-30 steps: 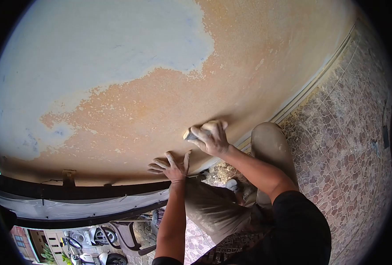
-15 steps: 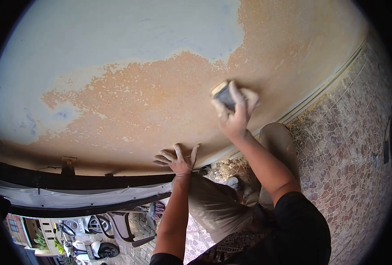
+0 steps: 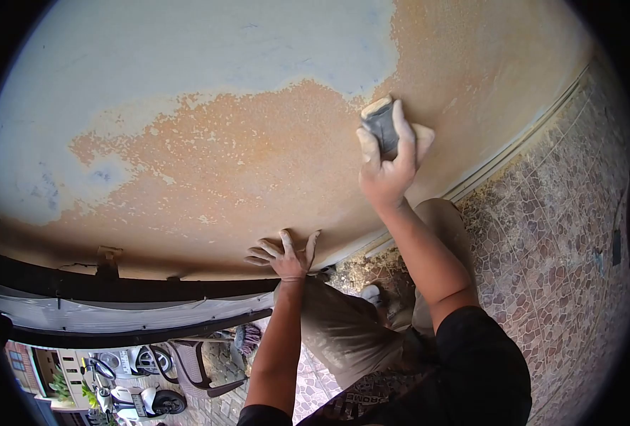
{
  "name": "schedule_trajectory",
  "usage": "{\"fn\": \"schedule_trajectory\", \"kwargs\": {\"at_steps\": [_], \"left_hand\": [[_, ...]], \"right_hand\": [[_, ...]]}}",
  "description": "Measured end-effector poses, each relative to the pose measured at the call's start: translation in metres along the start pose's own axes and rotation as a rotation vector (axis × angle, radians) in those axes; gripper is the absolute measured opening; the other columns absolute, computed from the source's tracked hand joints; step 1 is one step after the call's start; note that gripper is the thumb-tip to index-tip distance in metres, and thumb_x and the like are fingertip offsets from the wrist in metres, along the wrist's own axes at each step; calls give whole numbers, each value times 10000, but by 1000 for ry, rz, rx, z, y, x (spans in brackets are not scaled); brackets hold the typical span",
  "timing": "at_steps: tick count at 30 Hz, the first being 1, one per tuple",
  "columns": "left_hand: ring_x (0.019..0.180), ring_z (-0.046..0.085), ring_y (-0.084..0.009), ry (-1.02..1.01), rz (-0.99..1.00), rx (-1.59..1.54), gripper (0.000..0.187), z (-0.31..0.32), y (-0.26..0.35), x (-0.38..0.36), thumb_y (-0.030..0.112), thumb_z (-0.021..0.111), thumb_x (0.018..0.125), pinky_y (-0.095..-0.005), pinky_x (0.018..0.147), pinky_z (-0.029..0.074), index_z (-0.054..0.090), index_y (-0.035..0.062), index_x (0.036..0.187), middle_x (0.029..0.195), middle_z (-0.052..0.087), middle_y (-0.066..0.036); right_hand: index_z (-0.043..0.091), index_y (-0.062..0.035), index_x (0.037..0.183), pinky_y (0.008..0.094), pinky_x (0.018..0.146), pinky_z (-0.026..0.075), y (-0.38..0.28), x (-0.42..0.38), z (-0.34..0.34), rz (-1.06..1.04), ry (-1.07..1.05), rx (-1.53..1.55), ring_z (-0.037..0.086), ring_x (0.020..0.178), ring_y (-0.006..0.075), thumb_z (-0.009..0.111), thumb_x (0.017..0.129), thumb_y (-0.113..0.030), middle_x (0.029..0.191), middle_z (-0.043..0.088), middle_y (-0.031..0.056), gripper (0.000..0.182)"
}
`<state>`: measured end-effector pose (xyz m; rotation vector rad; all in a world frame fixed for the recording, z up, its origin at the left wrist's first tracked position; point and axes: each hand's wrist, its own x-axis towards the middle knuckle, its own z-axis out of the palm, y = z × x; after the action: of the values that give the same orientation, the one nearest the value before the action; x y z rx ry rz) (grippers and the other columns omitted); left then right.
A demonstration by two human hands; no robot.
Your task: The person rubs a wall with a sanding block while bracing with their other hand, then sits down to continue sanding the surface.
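My right hand (image 3: 393, 160) grips a sanding block (image 3: 381, 129), a pale block with dark grey sandpaper wrapped round it. Its face against the wall is hidden. The block rests on the wall (image 3: 258, 156), on a worn orange-brown patch just below the edge of the pale blue-white paint. My left hand (image 3: 286, 259) lies with spread, dusty fingers against the lower part of the wall and holds nothing.
Patterned floor tiles (image 3: 535, 248) run along the wall's base, with pale dust and flakes. A dark-edged grey sheet (image 3: 130, 312) spans the left. Beyond it are a chair (image 3: 194, 366), a mop head (image 3: 247, 339) and motorcycles (image 3: 137, 401). My bent knees are close to the wall.
My right hand has moved the sanding block up and slightly right along the wall, nearer the pale paint's edge. My left hand has stayed in place.
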<state>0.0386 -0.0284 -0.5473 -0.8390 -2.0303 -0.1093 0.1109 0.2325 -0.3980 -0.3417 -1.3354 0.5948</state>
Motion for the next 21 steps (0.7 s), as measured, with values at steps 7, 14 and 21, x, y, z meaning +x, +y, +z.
{"fn": "schedule_trajectory", "kwargs": {"at_steps": [7, 14, 21], "left_hand": [[1441, -87, -697, -34, -2, 13, 1185, 1, -3, 2, 808, 693, 744, -867, 1042, -36, 180, 215, 1632, 1630, -54, -390], [1444, -80, -694, -21, -23, 13, 1191, 1, 0, 2, 797, 717, 733, -866, 1044, -26, 190, 211, 1626, 1628, -45, -394], [1446, -79, -693, -14, 7, 12, 1172, -5, -5, 2, 794, 707, 748, -863, 1049, -24, 212, 197, 1626, 1634, -55, -387]], "right_hand": [[622, -161, 1370, 356, 907, 365, 14, -85, -28, -347, -377, -61, 471, 1025, 175, 823, 846, -405, 1120, 486, 18, 611], [582, -45, 1367, 373, 832, 486, 24, -48, -19, 45, -92, -1, 523, 989, 219, 841, 847, -187, 1160, 462, 93, 598], [556, -86, 1377, 410, 904, 403, 36, -67, -33, -196, -271, -19, 493, 1002, 219, 846, 844, -243, 1146, 460, 75, 626]]}}
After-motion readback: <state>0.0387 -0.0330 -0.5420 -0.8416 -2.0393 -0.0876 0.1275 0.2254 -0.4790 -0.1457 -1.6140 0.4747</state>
